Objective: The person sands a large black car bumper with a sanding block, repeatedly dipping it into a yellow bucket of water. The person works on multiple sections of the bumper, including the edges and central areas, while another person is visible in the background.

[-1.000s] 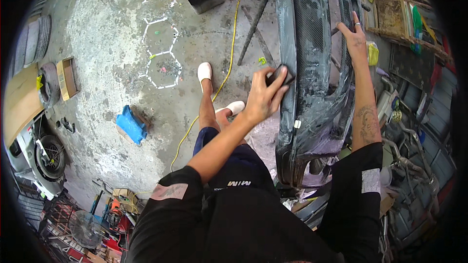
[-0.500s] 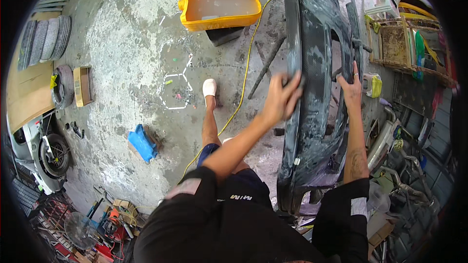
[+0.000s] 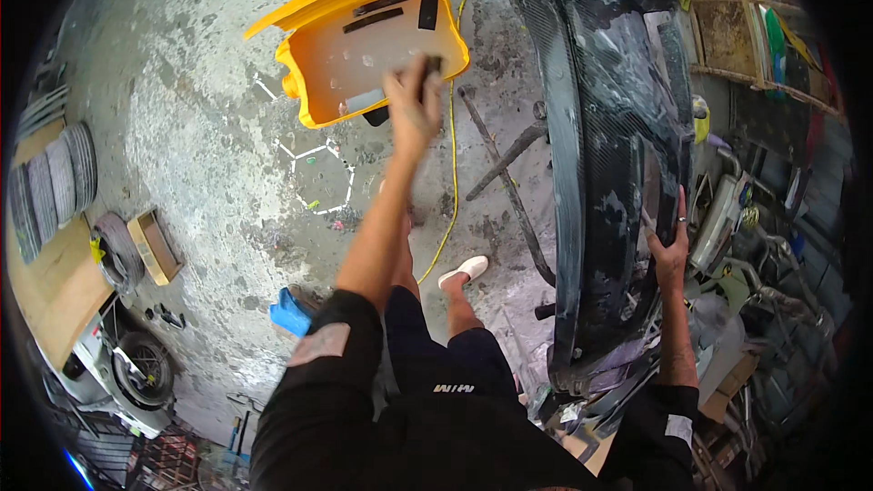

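A long black car bumper (image 3: 582,118) with whitish, patchy smears stands to my right on a stand of dark bars (image 3: 509,164). My right hand (image 3: 671,250) grips its far-side strip, thumb at the slot and fingers along the outer edge. My left hand (image 3: 415,114) is raised over the near right rim of a yellow box (image 3: 375,102). Between its fingers is a small dark block (image 3: 431,68), blurred by motion. Cloudy water (image 3: 350,59) fills the box, with several black strips (image 3: 373,20) along its far side; the lid is open.
A yellow hose (image 3: 454,164) runs across the floor between box and stand. Tyres (image 3: 55,177), a small wooden box (image 3: 155,245) and a motorcycle (image 3: 136,373) are at left. A blue bag (image 3: 291,312) lies near my legs. Metal pipes and parts (image 3: 737,218) crowd the right side.
My left hand has left the bumper's near edge and moved left to the yellow box, carrying the dark block. My right hand keeps hold of the bumper. My view and feet have shifted.
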{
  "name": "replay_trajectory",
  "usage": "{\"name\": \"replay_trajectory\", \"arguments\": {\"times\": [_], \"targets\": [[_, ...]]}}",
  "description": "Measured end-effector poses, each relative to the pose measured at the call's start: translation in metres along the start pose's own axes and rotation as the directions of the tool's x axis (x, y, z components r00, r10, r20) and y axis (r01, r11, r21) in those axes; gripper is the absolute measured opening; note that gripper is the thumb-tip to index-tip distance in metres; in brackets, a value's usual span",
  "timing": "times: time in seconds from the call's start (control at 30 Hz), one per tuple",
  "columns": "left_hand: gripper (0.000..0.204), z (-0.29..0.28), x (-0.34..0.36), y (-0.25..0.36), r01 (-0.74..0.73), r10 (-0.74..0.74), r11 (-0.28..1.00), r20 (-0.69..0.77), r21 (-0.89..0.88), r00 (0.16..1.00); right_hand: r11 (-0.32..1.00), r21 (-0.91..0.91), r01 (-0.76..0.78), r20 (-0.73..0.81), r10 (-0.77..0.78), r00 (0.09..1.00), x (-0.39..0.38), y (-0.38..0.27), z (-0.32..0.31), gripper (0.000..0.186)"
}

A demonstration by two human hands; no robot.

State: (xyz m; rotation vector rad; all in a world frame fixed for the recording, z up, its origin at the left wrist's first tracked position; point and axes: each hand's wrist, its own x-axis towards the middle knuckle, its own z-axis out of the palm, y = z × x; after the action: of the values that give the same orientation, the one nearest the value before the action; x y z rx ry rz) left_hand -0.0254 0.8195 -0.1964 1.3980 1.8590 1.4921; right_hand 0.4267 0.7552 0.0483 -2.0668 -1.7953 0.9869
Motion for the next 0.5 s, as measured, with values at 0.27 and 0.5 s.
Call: {"name": "replay_trajectory", "arguments": {"times": [0.27, 0.5], "targets": [[0.039, -0.016, 0.156, -0.306, -0.218, -0.241, 0.615, 0.444, 0.758, 0.863, 0.997, -0.017, -0.075, -0.005, 0.075, 0.997, 0.022, -0.005, 0.023, 0.103], [0.037, 0.022, 0.090, -0.147, 0.014, -0.095, 0.982, 0.429, 0.189, 0.898, 0.987, -0.069, -0.144, -0.046, 0.141, 0.989, -0.009, -0.008, -0.011, 0.097]]}}
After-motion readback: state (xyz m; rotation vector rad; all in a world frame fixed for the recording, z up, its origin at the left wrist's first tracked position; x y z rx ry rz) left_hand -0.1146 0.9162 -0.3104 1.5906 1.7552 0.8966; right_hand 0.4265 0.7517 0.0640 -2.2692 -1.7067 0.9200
